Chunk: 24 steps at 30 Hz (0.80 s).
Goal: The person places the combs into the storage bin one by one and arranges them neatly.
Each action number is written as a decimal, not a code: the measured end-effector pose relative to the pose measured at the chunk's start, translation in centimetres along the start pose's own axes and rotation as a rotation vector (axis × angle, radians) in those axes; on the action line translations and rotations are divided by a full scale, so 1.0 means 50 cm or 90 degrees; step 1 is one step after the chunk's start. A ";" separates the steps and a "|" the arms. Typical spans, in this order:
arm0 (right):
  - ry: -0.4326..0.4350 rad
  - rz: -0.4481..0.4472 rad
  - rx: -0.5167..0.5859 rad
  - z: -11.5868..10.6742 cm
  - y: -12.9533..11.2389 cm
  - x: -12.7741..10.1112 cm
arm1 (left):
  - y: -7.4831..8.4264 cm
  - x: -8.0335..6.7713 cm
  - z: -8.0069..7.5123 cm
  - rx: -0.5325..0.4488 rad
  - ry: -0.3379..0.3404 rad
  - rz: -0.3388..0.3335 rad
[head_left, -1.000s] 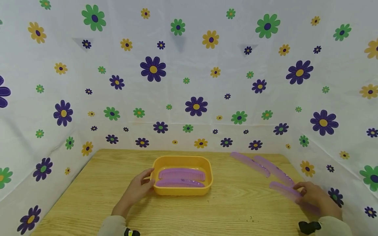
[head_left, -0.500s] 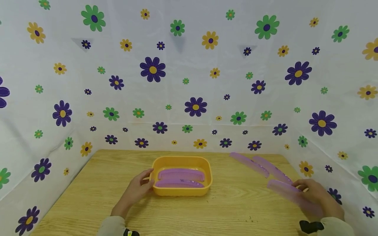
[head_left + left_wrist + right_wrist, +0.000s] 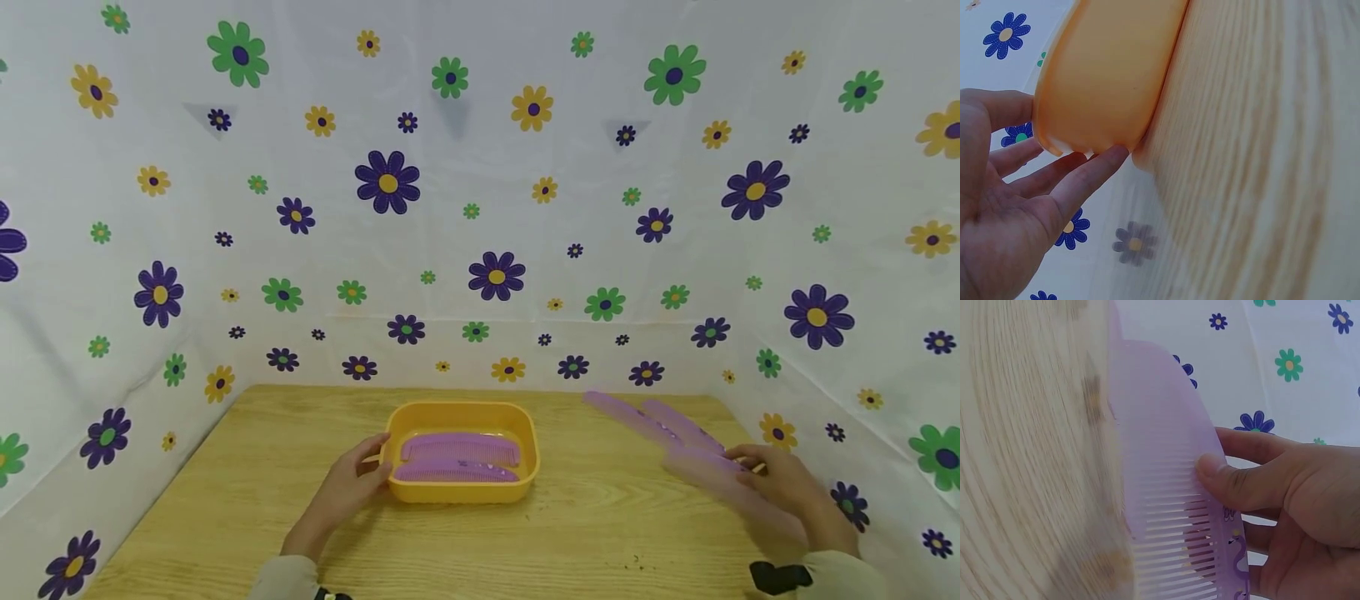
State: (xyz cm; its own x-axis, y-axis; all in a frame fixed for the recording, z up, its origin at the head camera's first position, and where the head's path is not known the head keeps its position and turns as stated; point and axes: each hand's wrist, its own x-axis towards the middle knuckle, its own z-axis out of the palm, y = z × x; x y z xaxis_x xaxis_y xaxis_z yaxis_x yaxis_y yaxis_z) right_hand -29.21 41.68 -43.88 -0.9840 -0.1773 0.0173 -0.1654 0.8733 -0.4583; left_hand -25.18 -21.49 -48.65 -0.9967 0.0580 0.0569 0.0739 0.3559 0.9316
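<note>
A yellow plastic tray [image 3: 463, 492] stands on the table, with two purple combs [image 3: 459, 448] lying inside it. My left hand [image 3: 347, 483] holds the tray by its left end; in the left wrist view the fingers and thumb [image 3: 1094, 178] bear on that end wall. On the right side, my right hand [image 3: 783, 479] grips another purple comb [image 3: 705, 471] by its spine. The right wrist view shows the thumb [image 3: 1225, 478] on the near face of this comb [image 3: 1160, 419], which has flamingo pictures. Beyond it, two more purple combs [image 3: 618, 408] lie slanted on the table.
The wooden table [image 3: 585, 533] meets white flower-printed sheets [image 3: 495, 192] at the back and on both sides. Some small dark specks [image 3: 637, 562] mark the tabletop near the front.
The comb in my right hand has risen off the table and shifted slightly left and away from me, now blurred. My left hand and the tray have stayed in place.
</note>
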 end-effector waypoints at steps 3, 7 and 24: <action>0.043 -0.029 -0.004 0.004 -0.007 0.003 | 0.002 -0.001 0.001 -0.004 -0.006 0.006; 0.089 -0.079 0.017 0.011 -0.024 0.004 | 0.001 -0.002 0.001 -0.001 0.001 0.006; 0.090 -0.160 0.073 0.028 -0.104 0.005 | -0.009 0.005 0.004 0.011 0.010 -0.014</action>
State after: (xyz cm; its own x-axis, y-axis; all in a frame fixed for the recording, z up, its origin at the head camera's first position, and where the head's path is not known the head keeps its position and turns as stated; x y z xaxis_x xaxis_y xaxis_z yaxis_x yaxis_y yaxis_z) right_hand -28.51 36.46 -42.75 -0.9137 -0.3097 0.2632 -0.4048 0.7516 -0.5207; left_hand -25.46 -21.47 -49.11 -0.9985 0.0360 0.0422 0.0525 0.3723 0.9266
